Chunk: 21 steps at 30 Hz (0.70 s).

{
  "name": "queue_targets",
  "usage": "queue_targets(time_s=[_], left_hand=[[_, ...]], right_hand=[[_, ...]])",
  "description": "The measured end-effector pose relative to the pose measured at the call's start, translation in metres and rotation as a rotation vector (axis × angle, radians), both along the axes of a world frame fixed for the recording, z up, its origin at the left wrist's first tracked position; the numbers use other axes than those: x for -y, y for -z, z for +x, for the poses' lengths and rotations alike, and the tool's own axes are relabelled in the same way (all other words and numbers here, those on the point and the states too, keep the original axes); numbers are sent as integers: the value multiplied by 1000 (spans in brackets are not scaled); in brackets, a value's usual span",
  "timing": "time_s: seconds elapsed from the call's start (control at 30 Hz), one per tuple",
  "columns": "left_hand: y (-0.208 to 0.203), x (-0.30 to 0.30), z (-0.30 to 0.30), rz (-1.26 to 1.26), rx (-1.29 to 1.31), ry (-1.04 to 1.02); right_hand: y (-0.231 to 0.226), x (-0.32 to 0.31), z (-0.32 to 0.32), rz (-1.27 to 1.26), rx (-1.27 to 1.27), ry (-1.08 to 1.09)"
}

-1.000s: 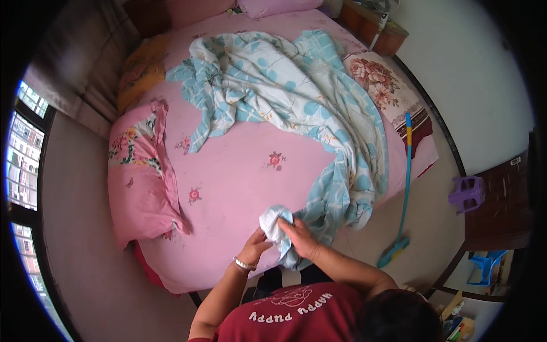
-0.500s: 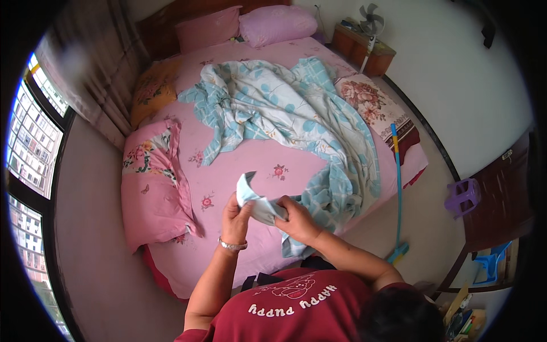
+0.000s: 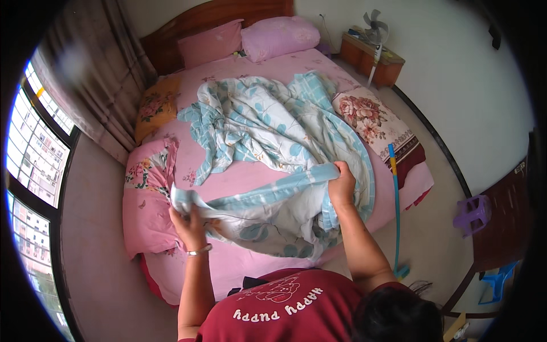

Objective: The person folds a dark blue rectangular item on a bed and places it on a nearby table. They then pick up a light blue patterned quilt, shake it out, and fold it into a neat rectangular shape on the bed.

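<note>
Where the hands sat close before, they're now spread wide: left hand (image 3: 188,225) grips the quilt's (image 3: 262,114) lifted edge, right hand (image 3: 342,185) too, hem stretched between. Quilt's on the bed (image 3: 239,181); pillow (image 3: 145,225) borders left, floor (image 3: 436,239) strip right.

Daylight enters through the window (image 3: 37,157) at left, its panes nearly washed out, while the curtain (image 3: 94,85) beside it looks dim and hazy. The left hand (image 3: 188,229) and the corner of the quilt (image 3: 290,128) in it show motion blur. Fisheye distortion bows straight edges, and black fills the corners.
</note>
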State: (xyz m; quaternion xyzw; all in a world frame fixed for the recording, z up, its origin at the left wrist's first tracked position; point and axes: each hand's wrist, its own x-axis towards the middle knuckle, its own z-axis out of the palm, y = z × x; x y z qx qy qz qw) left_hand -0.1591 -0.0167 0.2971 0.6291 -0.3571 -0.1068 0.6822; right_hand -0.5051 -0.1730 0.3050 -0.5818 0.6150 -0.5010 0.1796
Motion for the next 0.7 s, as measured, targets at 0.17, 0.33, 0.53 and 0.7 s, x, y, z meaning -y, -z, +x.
queue_targets(time_s=[0.17, 0.33, 0.53, 0.7], left_hand=[[-41, 33, -138, 198, 893, 445], [-37, 36, -145, 447, 575, 591], [-74, 12, -94, 160, -1024, 520], [-71, -10, -63, 73, -1047, 938]], right_hand=[[-30, -28, 32, 54, -38, -791], [-16, -36, 39, 84, 123, -876], [46, -63, 33, -107, -343, -896], [164, -43, 15, -134, -455, -34]])
